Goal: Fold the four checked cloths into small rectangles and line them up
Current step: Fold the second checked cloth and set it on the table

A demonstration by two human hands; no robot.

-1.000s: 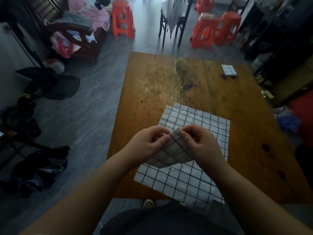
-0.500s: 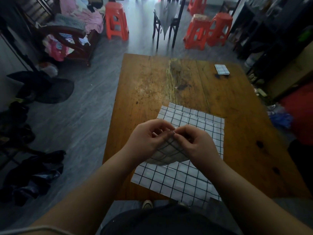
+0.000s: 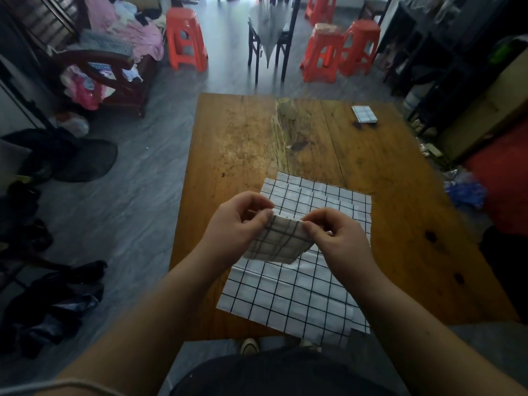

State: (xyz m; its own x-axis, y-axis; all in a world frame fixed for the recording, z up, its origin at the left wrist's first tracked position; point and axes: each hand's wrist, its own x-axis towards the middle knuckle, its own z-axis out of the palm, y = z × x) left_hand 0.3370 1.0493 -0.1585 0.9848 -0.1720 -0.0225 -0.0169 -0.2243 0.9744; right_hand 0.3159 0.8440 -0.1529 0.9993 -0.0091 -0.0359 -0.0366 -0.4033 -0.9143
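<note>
A small folded white cloth with black checks (image 3: 278, 241) hangs in the air above the wooden table (image 3: 237, 144). My left hand (image 3: 237, 221) pinches its upper left corner and my right hand (image 3: 337, 235) pinches its upper right corner. Below them a stack of flat, unfolded checked cloths (image 3: 297, 295) lies at the table's near edge, its layers slightly offset. One cloth folded into a small rectangle (image 3: 364, 113) lies at the far right of the table.
Dark stains and a pale worn strip (image 3: 285, 130) mark the table's middle. Beyond the table stand red plastic stools (image 3: 324, 52), a dark chair (image 3: 268, 38) and an armchair with clothes (image 3: 114, 61). Dark clothing (image 3: 54, 304) lies on the floor at left.
My hands have drawn apart, stretching the folded cloth's top edge wider between them. The view has tilted slightly upward.
</note>
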